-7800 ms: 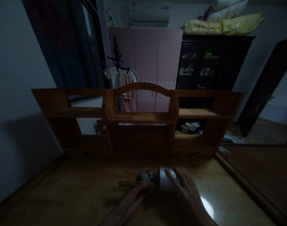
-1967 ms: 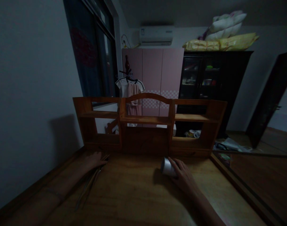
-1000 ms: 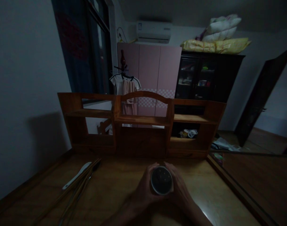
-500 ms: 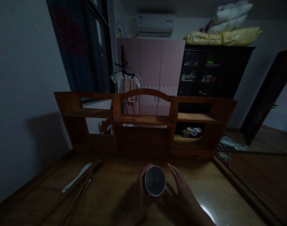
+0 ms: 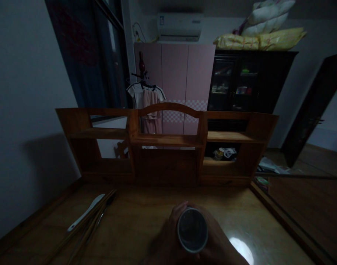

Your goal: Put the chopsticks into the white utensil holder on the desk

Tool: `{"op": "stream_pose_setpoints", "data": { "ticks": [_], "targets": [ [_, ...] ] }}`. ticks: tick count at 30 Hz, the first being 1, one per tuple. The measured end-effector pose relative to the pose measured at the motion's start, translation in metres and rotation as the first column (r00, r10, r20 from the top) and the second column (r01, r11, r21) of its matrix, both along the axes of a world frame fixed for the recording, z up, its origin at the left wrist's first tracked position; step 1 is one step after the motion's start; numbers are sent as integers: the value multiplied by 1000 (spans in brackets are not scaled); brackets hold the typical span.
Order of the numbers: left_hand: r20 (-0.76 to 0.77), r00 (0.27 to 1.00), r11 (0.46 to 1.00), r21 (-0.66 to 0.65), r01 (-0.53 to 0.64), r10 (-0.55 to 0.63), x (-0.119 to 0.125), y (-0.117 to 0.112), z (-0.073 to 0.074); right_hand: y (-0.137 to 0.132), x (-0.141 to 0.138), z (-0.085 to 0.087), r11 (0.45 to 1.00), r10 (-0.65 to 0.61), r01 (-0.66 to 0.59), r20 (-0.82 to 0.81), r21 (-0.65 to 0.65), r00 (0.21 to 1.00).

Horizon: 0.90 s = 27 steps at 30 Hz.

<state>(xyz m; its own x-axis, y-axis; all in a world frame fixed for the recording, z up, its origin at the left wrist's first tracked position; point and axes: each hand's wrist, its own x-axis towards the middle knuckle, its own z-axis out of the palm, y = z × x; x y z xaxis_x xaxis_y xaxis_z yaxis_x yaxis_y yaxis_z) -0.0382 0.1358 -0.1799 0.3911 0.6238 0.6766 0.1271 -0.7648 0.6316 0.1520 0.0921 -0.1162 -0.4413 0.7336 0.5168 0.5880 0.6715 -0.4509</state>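
Observation:
Near the front of the wooden table, a round cup (image 5: 192, 230) with a pale rim and a dark interior is held between both hands. My left hand (image 5: 174, 217) wraps its left side, fingers closed against the wall. From the right, my right hand (image 5: 213, 232) curves around the opposite side, and its fingers are partly hidden behind the cup. Dim light keeps me from making out whether anything is inside.
At the left lie a white long-handled utensil (image 5: 85, 212), several wooden chopsticks (image 5: 89, 217) and a metal utensil (image 5: 102, 214). A wooden shelf unit (image 5: 168, 140) stands along the table's back edge. A raised wooden edge (image 5: 278, 217) runs along the right.
My right hand, apart from the cup before, now closes on its right side. The cup has moved right and nearer to me, and its open top faces me more.

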Motion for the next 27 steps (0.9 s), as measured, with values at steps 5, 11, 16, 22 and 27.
{"op": "stream_pose_setpoints", "data": {
  "ticks": [5, 11, 16, 22, 27],
  "targets": [
    [-81, 996, 999, 21, -37, 39, -1, 1, 2, -2, 1, 5, 999, -30, 29, 8, 42, 1000],
    [-67, 996, 997, -49, -58, 55, -1, -1, 10, 1, 4, -2, 997, -41, 40, 7, 71, 999],
    [102, 995, 855, -515, 62, -11, -5, -10, 22, -8, 10, -9, 991, -135, 134, 24, 28, 991],
    [254, 965, 702, -675, 229, -71, -5, -12, 31, -10, 13, -17, 969, -248, 249, -109, -9, 963],
    [275, 958, 611, -746, 265, -79, -3, -11, 33, -10, 11, -6, 965, -235, 202, -206, -168, 950]
  ]
}}
